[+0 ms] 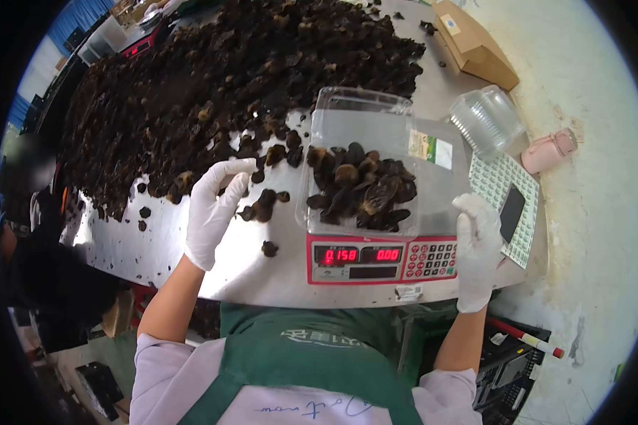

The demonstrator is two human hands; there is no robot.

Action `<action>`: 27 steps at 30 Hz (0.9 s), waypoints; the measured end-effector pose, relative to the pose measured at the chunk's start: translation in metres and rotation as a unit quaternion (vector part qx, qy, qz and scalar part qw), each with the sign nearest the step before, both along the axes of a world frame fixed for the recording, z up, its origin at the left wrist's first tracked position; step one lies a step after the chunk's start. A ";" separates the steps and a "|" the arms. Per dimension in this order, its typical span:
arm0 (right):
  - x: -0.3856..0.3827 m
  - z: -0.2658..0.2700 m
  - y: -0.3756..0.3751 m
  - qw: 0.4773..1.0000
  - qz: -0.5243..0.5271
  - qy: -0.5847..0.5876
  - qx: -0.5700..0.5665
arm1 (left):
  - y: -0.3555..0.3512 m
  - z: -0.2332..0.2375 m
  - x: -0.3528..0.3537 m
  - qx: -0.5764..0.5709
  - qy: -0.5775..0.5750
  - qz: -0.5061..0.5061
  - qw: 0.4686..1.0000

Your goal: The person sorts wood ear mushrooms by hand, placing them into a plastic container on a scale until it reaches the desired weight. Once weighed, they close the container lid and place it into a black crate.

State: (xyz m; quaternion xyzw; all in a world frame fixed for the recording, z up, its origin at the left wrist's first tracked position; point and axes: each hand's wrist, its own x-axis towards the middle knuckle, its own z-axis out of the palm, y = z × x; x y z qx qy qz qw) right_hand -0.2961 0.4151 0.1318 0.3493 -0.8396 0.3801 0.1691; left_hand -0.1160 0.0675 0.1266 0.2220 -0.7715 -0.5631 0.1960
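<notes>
My left hand (216, 209), in a white glove, hovers over the metal table beside loose black fungus pieces (264, 205). Its thumb and fingers are bent but apart, with nothing visible between them. My right hand (478, 248), gloved too, is at the right edge of the scale (383, 258). Its fingers curl in towards the thumb, and I see nothing in them. An open clear plastic box (365, 117) on the scale holds a heap of black fungus (372, 188). The lit display (358, 254) reads 0.158 and 0.00.
A large pile of black fungus (213, 92) covers the table's far left. Clear plastic tubs (488, 122), a pink bottle (548, 151), a sticker sheet (490, 180) with a dark phone (512, 212) and a cardboard box (475, 42) lie right. A person (57, 269) is at the left.
</notes>
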 end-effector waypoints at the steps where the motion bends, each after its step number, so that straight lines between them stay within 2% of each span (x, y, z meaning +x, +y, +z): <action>1: -0.001 0.000 -0.002 1.000 0.006 0.004 0.009 | 0.000 -0.001 0.003 -0.010 0.000 0.001 1.000; 3: 0.000 0.004 -0.013 1.000 0.004 -0.014 0.010 | 0.010 -0.001 -0.001 -0.028 0.006 0.005 1.000; 7: -0.003 0.007 -0.028 0.998 0.030 -0.052 0.023 | 0.025 -0.010 -0.031 -0.251 0.079 -0.048 0.964; 12: 0.008 0.009 -0.042 0.995 0.042 -0.079 0.049 | 0.054 -0.019 -0.061 -0.379 0.068 -0.050 0.922; 15: 0.012 0.002 -0.047 0.995 0.053 -0.048 0.075 | 0.056 -0.022 -0.060 -0.458 0.052 -0.065 0.885; 17: 0.010 0.001 -0.046 0.995 0.062 -0.012 0.081 | 0.051 -0.021 -0.061 -0.450 0.055 -0.078 0.888; 19: -0.002 0.002 -0.043 0.997 0.048 -0.047 0.048 | 0.044 -0.013 -0.058 -0.359 0.088 -0.110 0.923; 21: -0.024 0.005 -0.047 0.996 0.045 -0.077 0.011 | 0.041 -0.010 -0.048 -0.349 0.142 -0.083 0.923; 23: -0.056 0.004 -0.060 0.947 0.062 -0.275 -0.156 | 0.040 -0.016 -0.033 -0.129 0.177 -0.055 0.974; 24: -0.067 0.009 -0.068 0.914 0.044 -0.368 -0.165 | 0.041 -0.022 -0.029 -0.086 0.180 -0.036 0.979; 25: -0.082 0.010 -0.074 0.915 0.049 -0.364 -0.168 | 0.044 -0.019 -0.022 -0.092 0.184 -0.034 0.978; 26: -0.099 0.005 -0.079 0.846 0.076 -0.486 -0.206 | 0.048 -0.014 -0.015 0.062 0.107 -0.029 0.992; 27: -0.113 0.000 -0.085 0.759 0.102 -0.597 -0.237 | 0.051 -0.012 -0.009 0.215 0.026 -0.025 0.976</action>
